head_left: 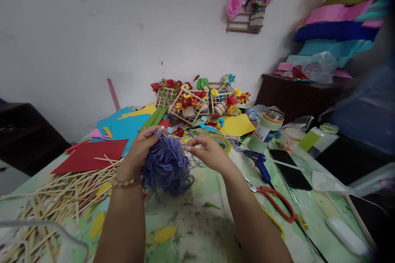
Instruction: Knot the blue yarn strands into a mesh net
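A loose, tangled bundle of purple-blue yarn (168,164) hangs above the middle of the table. My left hand (143,148) grips its upper left side, with a beaded bracelet at the wrist. On the bundle's right, my right hand (205,151) has thumb and fingertips pinched together on a strand of the yarn. Loose strands trail beside and below the right fingers. The palm side of my left fingers is partly hidden by the yarn.
Wooden sticks (74,193) and red paper (92,157) lie left. Stick frames with paper flowers (188,104) stand behind. At right are a jar (266,129), blue glue gun (259,164), red-handled scissors (279,201) and black phone (290,169).
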`<state>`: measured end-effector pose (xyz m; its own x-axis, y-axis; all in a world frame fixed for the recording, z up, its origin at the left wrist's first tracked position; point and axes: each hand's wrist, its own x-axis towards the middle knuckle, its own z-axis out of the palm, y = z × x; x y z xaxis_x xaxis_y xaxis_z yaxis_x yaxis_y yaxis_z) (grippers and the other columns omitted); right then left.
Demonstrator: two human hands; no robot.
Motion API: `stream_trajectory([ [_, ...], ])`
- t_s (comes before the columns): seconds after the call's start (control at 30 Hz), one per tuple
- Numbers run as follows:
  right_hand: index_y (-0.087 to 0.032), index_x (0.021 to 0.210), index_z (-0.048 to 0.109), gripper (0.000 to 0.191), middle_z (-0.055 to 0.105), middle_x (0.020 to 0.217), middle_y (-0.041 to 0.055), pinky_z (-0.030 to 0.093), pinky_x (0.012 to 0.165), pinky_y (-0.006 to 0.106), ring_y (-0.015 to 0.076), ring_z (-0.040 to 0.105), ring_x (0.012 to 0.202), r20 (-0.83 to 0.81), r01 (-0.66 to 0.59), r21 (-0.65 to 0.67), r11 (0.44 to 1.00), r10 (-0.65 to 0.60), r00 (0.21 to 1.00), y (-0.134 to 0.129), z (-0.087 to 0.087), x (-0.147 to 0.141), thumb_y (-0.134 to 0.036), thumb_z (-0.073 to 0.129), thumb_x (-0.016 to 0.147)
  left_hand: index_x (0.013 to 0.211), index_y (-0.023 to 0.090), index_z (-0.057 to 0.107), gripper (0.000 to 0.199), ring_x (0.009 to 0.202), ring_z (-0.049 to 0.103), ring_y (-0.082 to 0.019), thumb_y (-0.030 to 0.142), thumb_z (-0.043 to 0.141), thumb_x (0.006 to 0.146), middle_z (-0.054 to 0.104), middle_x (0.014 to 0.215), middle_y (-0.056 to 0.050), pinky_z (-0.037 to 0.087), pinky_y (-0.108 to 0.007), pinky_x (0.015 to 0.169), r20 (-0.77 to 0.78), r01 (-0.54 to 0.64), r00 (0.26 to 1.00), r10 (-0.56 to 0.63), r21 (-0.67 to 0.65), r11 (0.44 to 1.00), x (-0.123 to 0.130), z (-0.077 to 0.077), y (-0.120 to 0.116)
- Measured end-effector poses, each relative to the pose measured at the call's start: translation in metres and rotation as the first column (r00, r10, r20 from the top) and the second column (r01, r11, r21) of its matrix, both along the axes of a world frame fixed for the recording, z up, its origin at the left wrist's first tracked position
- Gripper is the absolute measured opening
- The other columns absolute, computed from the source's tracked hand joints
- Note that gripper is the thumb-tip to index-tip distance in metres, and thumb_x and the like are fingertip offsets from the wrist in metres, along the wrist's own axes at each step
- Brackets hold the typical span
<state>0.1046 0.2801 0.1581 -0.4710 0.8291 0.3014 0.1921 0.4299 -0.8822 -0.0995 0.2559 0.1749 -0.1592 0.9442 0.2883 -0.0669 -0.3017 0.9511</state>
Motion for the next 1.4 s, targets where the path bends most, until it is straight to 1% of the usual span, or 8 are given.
stream_trajectory([
  [0.2, -0.019, 0.069, 0.047, 0.036, 0.046, 0.058, -0.0056, 0.029, 0.048, 0.021, 0.0066, 0.039, 0.049, -0.476, -0.132, -0.325, 0.936, -0.042, 0.878, 0.006, 0.007, 0.012, -0.049, 0.067, 0.068, 0.070, 0.015, 0.065, 0.033, 0.061, 0.054, -0.018, 0.049, 0.066, 0.071, 0.061, 0.069, -0.006, 0.045, -0.027, 0.056, -0.220, 0.125, 0.968, -0.119, 0.015, 0.992, -0.007, -0.003, 0.001],
  [0.33, -0.019, 0.070, 0.045, 0.036, 0.035, 0.055, -0.0086, 0.022, 0.045, 0.020, 0.0047, 0.028, 0.046, -0.493, -0.140, -0.383, 0.913, -0.074, 0.867, 0.003, 0.010, 0.010, -0.045, 0.069, 0.066, 0.065, 0.015, 0.065, 0.043, 0.076, 0.058, -0.020, 0.054, 0.055, 0.078, 0.065, 0.085, -0.008, 0.047, -0.029, 0.072, -0.581, 0.368, 0.756, -0.300, 0.000, 0.930, -0.002, 0.004, -0.002],
  [0.47, -0.020, 0.084, 0.053, 0.033, 0.037, 0.055, -0.0085, 0.022, 0.045, 0.020, 0.0062, 0.031, 0.048, -0.246, -0.034, -0.336, 0.941, -0.053, 0.968, -0.002, 0.009, 0.008, -0.044, 0.068, 0.067, 0.084, 0.017, 0.068, 0.024, 0.086, 0.060, -0.022, 0.037, 0.055, 0.081, 0.067, 0.089, -0.006, 0.045, -0.030, 0.082, -0.743, 0.355, 0.596, -0.303, -0.095, 0.930, 0.006, 0.010, -0.005],
  [0.57, -0.021, 0.100, 0.060, 0.040, 0.043, 0.056, -0.0071, 0.025, 0.047, 0.021, 0.0080, 0.037, 0.051, -0.036, -0.028, -0.250, 0.968, 0.020, 0.999, -0.004, 0.003, 0.004, -0.036, 0.070, 0.065, 0.096, 0.019, 0.068, 0.024, 0.101, 0.057, -0.024, 0.028, 0.059, 0.075, 0.065, 0.104, -0.008, 0.042, -0.034, 0.093, -0.722, 0.344, 0.631, -0.284, -0.069, 0.937, 0.009, 0.011, -0.008],
  [0.7, -0.018, 0.073, 0.067, 0.010, 0.056, 0.066, -0.0013, 0.034, 0.057, 0.023, 0.0114, 0.048, 0.062, 0.080, 0.090, 0.003, 0.996, -0.090, 0.993, 0.002, -0.006, -0.003, -0.025, 0.062, 0.067, 0.111, 0.021, 0.063, 0.039, 0.116, 0.050, -0.027, 0.024, 0.061, 0.072, 0.057, 0.121, -0.010, 0.037, -0.038, 0.101, -0.654, 0.394, 0.681, -0.329, -0.052, 0.918, 0.009, 0.011, -0.013],
  [0.93, -0.018, 0.056, 0.056, 0.010, 0.051, 0.063, -0.0009, 0.035, 0.062, 0.026, 0.0134, 0.048, 0.064, -0.079, 0.497, 0.274, 0.823, -0.496, 0.865, 0.009, 0.000, 0.010, -0.022, 0.057, 0.065, 0.108, 0.016, 0.062, 0.040, 0.077, 0.061, -0.019, 0.044, 0.059, 0.079, 0.066, 0.092, -0.008, 0.048, -0.024, 0.058, -0.465, 0.098, 0.875, -0.133, -0.098, 0.990, 0.018, 0.002, -0.001],
  [1.17, -0.019, 0.051, 0.048, 0.019, 0.044, 0.058, -0.0012, 0.032, 0.060, 0.027, 0.0137, 0.043, 0.061, -0.149, 0.639, 0.326, 0.696, -0.630, 0.762, 0.024, 0.001, 0.039, -0.021, 0.052, 0.069, 0.096, 0.019, 0.070, 0.029, 0.087, 0.063, -0.023, 0.038, 0.060, 0.077, 0.070, 0.096, -0.005, 0.048, -0.030, 0.077, -0.708, 0.222, 0.658, -0.256, -0.142, 0.965, 0.020, 0.002, 0.001],
  [1.4, -0.019, 0.092, 0.063, 0.035, 0.038, 0.060, -0.0059, 0.030, 0.054, 0.023, 0.0106, 0.037, 0.058, -0.059, 0.338, -0.041, 0.940, -0.340, 0.938, 0.020, 0.006, 0.058, -0.027, 0.069, 0.059, 0.097, 0.021, 0.071, 0.029, 0.093, 0.063, -0.023, 0.032, 0.049, 0.080, 0.070, 0.100, -0.004, 0.047, -0.032, 0.084, -0.850, 0.117, 0.523, -0.072, -0.012, 0.993, 0.019, 0.006, 0.001],
])
